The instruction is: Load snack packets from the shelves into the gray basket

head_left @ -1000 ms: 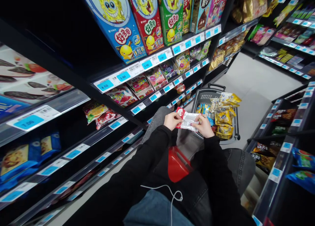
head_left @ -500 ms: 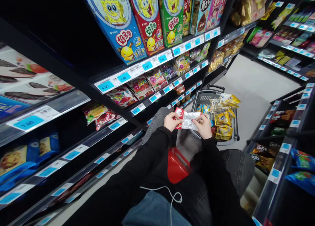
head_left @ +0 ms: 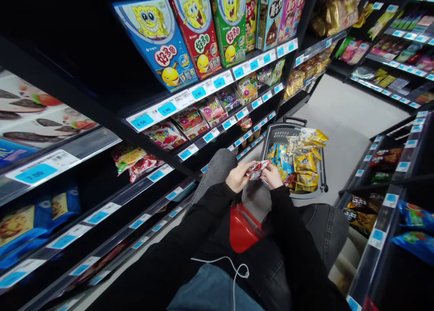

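Between my hands is a small red and white snack packet [head_left: 258, 170], held above my lap and tilted so that its face is foreshortened. My left hand [head_left: 238, 177] pinches one end of it. The opposite end is gripped by the fingers of my right hand [head_left: 272, 175]. Just beyond my right hand stands a grey shopping basket [head_left: 323, 168] on the floor. Inside it lie yellow snack bags [head_left: 305, 162] on the right and blue packets [head_left: 282, 159] on the left.
Shelves on my left bear a blue cartoon box [head_left: 158, 44], more boxes and a row of price tags [head_left: 166, 108]. Candy bags [head_left: 144, 164] hang over a lower shelf edge. Close on my right runs another shelf [head_left: 379, 234]. Below my hands is a red stool [head_left: 244, 229].
The packet was spread flat with its printed back showing; now it is tilted and bunched. My right hand has moved left, closer to my left hand. The view has shifted slightly.
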### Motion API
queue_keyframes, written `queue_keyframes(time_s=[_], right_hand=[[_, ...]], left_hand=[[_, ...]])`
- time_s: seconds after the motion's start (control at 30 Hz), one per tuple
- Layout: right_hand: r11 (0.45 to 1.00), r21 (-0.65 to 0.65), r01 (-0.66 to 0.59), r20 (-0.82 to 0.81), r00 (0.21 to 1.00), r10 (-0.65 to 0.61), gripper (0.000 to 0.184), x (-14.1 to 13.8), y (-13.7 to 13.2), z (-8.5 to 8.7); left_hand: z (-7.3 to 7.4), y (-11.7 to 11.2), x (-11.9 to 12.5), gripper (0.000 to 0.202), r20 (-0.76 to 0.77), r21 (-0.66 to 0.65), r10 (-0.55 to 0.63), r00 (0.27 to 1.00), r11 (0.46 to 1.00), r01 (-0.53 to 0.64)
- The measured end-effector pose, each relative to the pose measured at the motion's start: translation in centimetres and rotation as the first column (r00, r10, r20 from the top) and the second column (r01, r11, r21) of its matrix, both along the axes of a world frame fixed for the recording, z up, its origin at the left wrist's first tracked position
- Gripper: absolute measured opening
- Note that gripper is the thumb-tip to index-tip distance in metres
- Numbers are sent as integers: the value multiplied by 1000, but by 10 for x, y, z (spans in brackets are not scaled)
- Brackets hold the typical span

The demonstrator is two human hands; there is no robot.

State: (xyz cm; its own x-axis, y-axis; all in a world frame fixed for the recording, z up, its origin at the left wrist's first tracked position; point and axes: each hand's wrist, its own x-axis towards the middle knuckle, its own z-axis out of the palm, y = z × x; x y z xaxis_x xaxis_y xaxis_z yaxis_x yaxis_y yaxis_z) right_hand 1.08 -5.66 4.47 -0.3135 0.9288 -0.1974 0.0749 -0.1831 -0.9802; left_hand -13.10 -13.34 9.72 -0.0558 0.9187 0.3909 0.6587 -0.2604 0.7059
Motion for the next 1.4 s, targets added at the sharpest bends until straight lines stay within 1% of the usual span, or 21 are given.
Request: queue_keyframes(time_s=[0.07, 0.17, 0.27, 0.37, 0.47, 0.53, 0.6, 0.67, 0.83, 0.93, 1.0, 1.03, 1.1, 1.13, 1.17, 1.2, 1.23, 1.27, 1.3, 1.33, 1.4], right_hand=[[989, 98, 106, 117, 986, -117, 14, -2, -2, 5], [924, 309, 226, 271, 910, -313, 13, -1, -5, 16], [860, 477, 182, 397, 828, -396, 13, 3, -7, 26], [832, 549, 84, 421, 832, -362, 15, 8, -7, 33], [832, 541, 120, 409, 827, -386, 18, 10, -4, 36], [866, 482, 129, 493, 777, -391, 14, 10, -2, 36], [912, 402, 85, 597, 730, -331, 8, 10, -1, 36], [936, 346, 62, 624, 730, -279, 16, 9, 0, 35], [906, 361, 220, 414, 833, -367, 19, 8, 2, 33], [877, 388, 284, 409, 800, -439, 21, 9, 0, 36], [829, 497, 255, 460, 733, -501, 25, 13, -2, 40], [795, 573, 199, 485, 700, -525, 26, 16, -3, 42], [700, 714, 7, 531, 646, -549, 26, 22, -5, 47], [634, 766, -105, 547, 624, -558, 25, 24, -6, 49], [560, 803, -206, 554, 605, -572, 23, 25, -7, 50], [481, 827, -291, 550, 595, -586, 21, 25, -8, 52], [406, 842, -356, 539, 597, -595, 19, 25, -8, 53], [342, 852, -397, 523, 605, -600, 18, 23, -9, 54], [297, 859, -417, 507, 613, -606, 18, 21, -10, 54], [273, 864, -424, 496, 620, -608, 18, 19, -11, 55], [275, 866, -418, 495, 630, -599, 20, 13, -14, 55]], left_hand=[[2, 0, -1, 38, -52, -1, -11, 999, 1000, 11], [6, 2, -1, 38, -78, -79, 22, 997, 996, -28], [9, 4, 0, 42, -98, -179, -25, 995, 984, 7], [10, 6, 3, 34, -15, -232, -62, 998, 971, 57], [7, 5, 6, 33, 105, -290, -14, 994, 956, 44], [3, 4, 10, 35, 153, -300, 12, 988, 953, 35], [-1, 2, 15, 36, 194, -289, 16, 981, 956, 42], [-6, 1, 20, 36, 238, -270, 26, 971, 962, 41], [-16, 4, 34, 33, 405, -299, 148, 902, 954, -22], [-22, 5, 34, 35, 522, -372, 151, 840, 926, 65], [-22, 6, 26, 36, 584, -445, 78, 808, 863, 239], [-20, 7, 20, 41, 623, -471, 9, 782, 802, 366], [-11, 9, 4, 65, 717, -459, -114, 687, 664, 589], [-4, 11, -3, 78, 761, -425, -146, 632, 624, 656], [5, 13, -9, 85, 790, -384, -155, 592, 629, 676], [13, 15, -12, 86, 799, -349, -158, 580, 663, 662], [22, 17, -12, 80, 783, -328, -161, 601, 714, 619], [29, 19, -10, 69, 739, -329, -157, 655, 765, 554], [36, 20, -6, 56, 667, -350, -124, 734, 818, 456], [40, 21, -2, 44, 576, -374, -64, 815, 866, 333], [44, 21, 8, 28, 407, -390, 84, 910, 917, 90]])
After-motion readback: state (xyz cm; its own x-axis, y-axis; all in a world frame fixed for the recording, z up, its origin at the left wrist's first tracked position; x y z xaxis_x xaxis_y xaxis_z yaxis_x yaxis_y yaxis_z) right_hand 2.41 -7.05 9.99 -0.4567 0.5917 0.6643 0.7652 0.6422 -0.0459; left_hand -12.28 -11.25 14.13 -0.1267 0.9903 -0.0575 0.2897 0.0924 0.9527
